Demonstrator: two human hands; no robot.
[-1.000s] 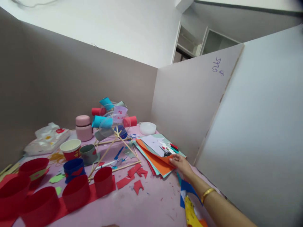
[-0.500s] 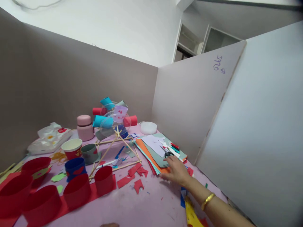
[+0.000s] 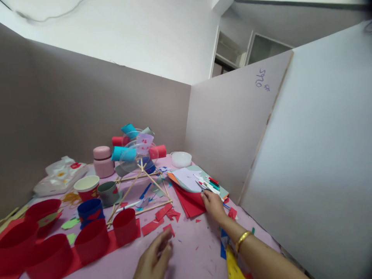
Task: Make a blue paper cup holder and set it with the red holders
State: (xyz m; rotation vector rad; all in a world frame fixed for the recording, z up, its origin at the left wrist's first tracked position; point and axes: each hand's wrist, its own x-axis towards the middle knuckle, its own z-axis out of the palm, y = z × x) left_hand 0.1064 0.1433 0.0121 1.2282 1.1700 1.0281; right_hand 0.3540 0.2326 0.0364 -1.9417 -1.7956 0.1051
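My right hand (image 3: 213, 205), with a gold bangle at the wrist, pinches the near edge of a stack of coloured paper (image 3: 174, 178) and holds it bent up. Red sheets (image 3: 190, 203) show beneath the raised edge. On top of the stack lie a pale lilac sheet (image 3: 183, 176), several markers (image 3: 214, 185) and scissors, mostly hidden behind my fingers. My left hand (image 3: 155, 255) hovers over the near table edge, fingers apart and slightly curled, holding nothing. Red paper scraps (image 3: 164, 211) lie just beyond it.
Red paper rings (image 3: 124, 224) on a red strip stand at left. Behind them are a blue ring (image 3: 90, 212), a grey ring (image 3: 108, 193), a paper cup (image 3: 86, 187) and a pink flask (image 3: 104, 162). A stick frame (image 3: 151, 178) carries coloured tubes. Partition walls (image 3: 223, 128) enclose the table.
My right hand has taken hold of the paper stack's near edge and lifted it, uncovering more red paper. My left hand has come up into view from the bottom edge.
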